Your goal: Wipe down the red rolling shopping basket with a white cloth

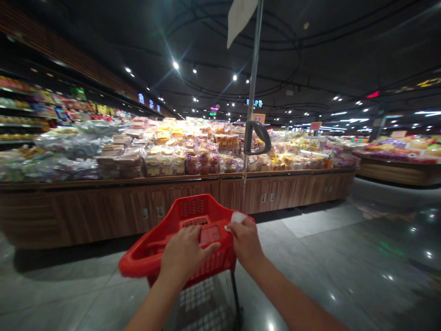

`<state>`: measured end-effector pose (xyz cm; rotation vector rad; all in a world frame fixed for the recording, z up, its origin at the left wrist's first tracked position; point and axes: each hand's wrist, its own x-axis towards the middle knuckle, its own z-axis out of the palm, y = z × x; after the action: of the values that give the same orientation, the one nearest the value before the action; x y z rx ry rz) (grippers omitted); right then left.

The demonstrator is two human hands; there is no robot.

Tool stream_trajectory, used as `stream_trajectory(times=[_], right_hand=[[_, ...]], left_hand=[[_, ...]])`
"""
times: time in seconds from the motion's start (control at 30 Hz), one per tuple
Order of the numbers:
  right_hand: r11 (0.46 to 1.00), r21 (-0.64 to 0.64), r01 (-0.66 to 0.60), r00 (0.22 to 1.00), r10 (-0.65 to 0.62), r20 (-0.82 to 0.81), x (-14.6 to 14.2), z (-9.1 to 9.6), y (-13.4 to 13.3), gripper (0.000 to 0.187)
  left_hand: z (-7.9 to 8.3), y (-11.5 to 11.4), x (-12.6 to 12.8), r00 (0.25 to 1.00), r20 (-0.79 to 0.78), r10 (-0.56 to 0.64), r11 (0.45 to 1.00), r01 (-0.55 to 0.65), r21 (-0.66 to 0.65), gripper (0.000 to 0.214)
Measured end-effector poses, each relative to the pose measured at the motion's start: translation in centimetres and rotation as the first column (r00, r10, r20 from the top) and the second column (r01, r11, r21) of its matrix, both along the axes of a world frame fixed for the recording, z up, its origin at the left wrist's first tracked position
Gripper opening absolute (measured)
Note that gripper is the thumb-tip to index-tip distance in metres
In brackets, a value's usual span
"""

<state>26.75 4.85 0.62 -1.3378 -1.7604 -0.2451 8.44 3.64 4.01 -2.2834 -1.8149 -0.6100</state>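
Note:
A red plastic shopping cart [213, 202] stands in front of me, its basket showing bare mesh inside. My left hand [182, 253] lies over the cart's handle bar, fingers curled over the far side and thumb pointing right along it. My right hand [246, 239] is closed at the handle's right end. A crumpled white piece, looking like a tissue [238, 217], pokes out from its fingers; whether these fingers also grip the bar is partly hidden. Between the hands, a flat panel [210, 234] is set in the handle.
Ahead runs a long wooden display counter [113, 207] heaped with bagged baked goods [165, 161]. A metal pole [254, 69] with a grey loop-shaped holder [257, 138] rises before it. Stocked shelves [17, 110] line the left; another rounded counter [396, 170] stands right. The tiled floor [327, 257] is shiny.

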Motion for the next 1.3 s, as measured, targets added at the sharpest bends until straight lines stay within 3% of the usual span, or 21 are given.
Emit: stream_trajectory(times=[0.1, 0.23, 0.33, 0.4, 0.5, 0.63, 0.83, 1.07, 1.17, 1.3], right_hand=[[0.998, 0.053, -0.029, 0.999, 0.032, -0.043, -1.5, -0.4, -0.8, 0.019], [0.997, 0.075, 0.034, 0.997, -0.029, -0.069, 1.5, -0.7, -0.2, 0.02], [0.982, 0.119, 0.147, 0.971, -0.12, -0.207, 3.8, -2.1, 0.7, 0.022], [0.975, 0.153, 0.163, 0.94, -0.106, -0.325, 3.4, -3.6, 0.7, 0.025], [0.979, 0.195, 0.063, 0.901, 0.028, -0.432, 0.6, -6.0, -0.4, 0.03], [0.972, 0.203, -0.115, 0.908, 0.186, -0.376, -2.5, -7.9, -1.5, 0.026], [0.971, 0.24, -0.018, 0.84, 0.145, -0.523, -0.3, -7.4, -0.6, 0.018], [0.985, 0.163, 0.046, 0.542, 0.113, -0.833, 0.7, -7.5, 1.2, 0.015], [0.998, 0.051, -0.039, 0.496, 0.063, -0.866, 2.6, -6.4, 3.0, 0.02], [0.977, -0.041, -0.209, 0.54, 0.08, -0.838, 6.0, -3.6, 6.1, 0.018]], left_hand=[[0.0, 0.0, -0.3, 1.0, 0.02, -0.003, 1.0, 0.003, -0.021, 0.064], [0.2, -0.2, -0.7, 0.999, 0.037, 0.011, 0.999, -0.009, -0.033, 0.061], [0.2, -0.3, -0.6, 1.0, 0.019, 0.015, 1.0, -0.015, -0.013, 0.062], [0.2, -0.3, -0.4, 1.0, 0.009, 0.018, 1.0, -0.018, 0.0, 0.062], [0.1, -0.1, -0.1, 1.0, -0.003, 0.018, 1.0, -0.018, 0.003, 0.062], [-0.1, 0.2, -0.2, 1.0, -0.021, -0.013, 1.0, 0.013, 0.026, 0.062], [-0.2, 0.1, -0.4, 0.999, -0.031, -0.018, 0.999, 0.019, 0.041, 0.062], [-0.1, 0.0, 0.1, 0.998, -0.048, -0.027, 0.999, 0.029, 0.036, 0.062], [-0.2, 0.0, 0.0, 0.998, -0.055, -0.019, 0.999, 0.021, 0.036, 0.063], [-0.2, 0.0, -0.1, 0.998, -0.059, -0.034, 0.998, 0.037, 0.051, 0.064]])
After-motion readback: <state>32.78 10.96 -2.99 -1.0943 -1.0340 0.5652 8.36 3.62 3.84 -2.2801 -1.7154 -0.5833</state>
